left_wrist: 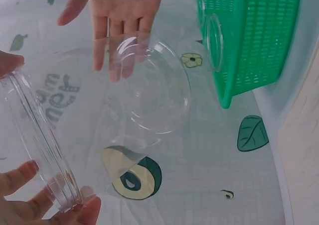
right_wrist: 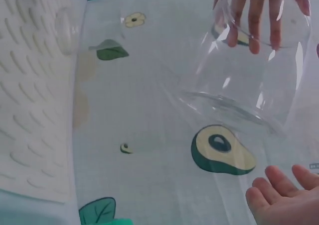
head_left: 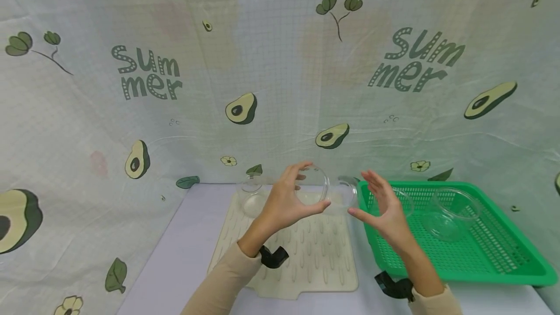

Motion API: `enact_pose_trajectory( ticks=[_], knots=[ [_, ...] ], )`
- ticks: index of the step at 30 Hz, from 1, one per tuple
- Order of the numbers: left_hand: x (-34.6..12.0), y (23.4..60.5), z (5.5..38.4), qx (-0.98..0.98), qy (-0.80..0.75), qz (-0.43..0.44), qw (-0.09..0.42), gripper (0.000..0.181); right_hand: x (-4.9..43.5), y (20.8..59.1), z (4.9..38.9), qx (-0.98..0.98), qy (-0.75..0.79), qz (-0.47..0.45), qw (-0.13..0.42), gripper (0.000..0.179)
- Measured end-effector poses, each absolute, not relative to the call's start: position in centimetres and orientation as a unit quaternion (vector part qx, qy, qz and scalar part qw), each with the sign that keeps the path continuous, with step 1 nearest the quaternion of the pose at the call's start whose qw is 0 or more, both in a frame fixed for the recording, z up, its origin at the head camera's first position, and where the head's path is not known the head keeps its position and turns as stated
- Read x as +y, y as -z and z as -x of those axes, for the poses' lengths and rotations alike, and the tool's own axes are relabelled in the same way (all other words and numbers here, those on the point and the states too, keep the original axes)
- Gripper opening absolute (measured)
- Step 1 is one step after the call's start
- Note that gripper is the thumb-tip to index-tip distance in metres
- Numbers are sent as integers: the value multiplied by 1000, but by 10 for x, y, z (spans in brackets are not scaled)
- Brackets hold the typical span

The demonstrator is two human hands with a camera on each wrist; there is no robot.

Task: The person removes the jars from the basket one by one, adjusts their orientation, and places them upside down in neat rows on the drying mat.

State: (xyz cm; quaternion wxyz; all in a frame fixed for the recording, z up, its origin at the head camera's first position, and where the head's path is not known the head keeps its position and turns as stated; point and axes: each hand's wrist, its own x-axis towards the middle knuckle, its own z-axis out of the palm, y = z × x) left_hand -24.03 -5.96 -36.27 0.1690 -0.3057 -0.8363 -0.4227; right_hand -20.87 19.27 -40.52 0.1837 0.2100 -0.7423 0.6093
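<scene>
My left hand [head_left: 286,198] grips a clear jar [left_wrist: 164,103] by its thick rim, thumb on one side and fingers on the other. The jar is held sideways, raised over the far part of a cream drying mat [head_left: 306,252]. Its rounded closed end points toward my right hand [head_left: 389,210]. That hand is held up with fingers spread and slightly bent, nothing in its grasp. In the left wrist view its fingers show behind the jar's far end. From the right wrist, the left fingers [right_wrist: 254,26] show through the clear wall.
Another clear container [head_left: 253,203] stands at the mat's back left. On the right sits a green basket [head_left: 463,277] with a clear jar [head_left: 452,213] and another clear round piece [head_left: 404,201] inside. Behind everything hangs a printed cloth [head_left: 280,72].
</scene>
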Motion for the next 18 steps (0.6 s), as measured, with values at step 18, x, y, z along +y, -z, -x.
enact_pose_trajectory(
  ticks=[18],
  knots=[
    [-67,363,243,-803,481,296,190,81,159,427,213,-468,-874,-123,49,81]
  ],
)
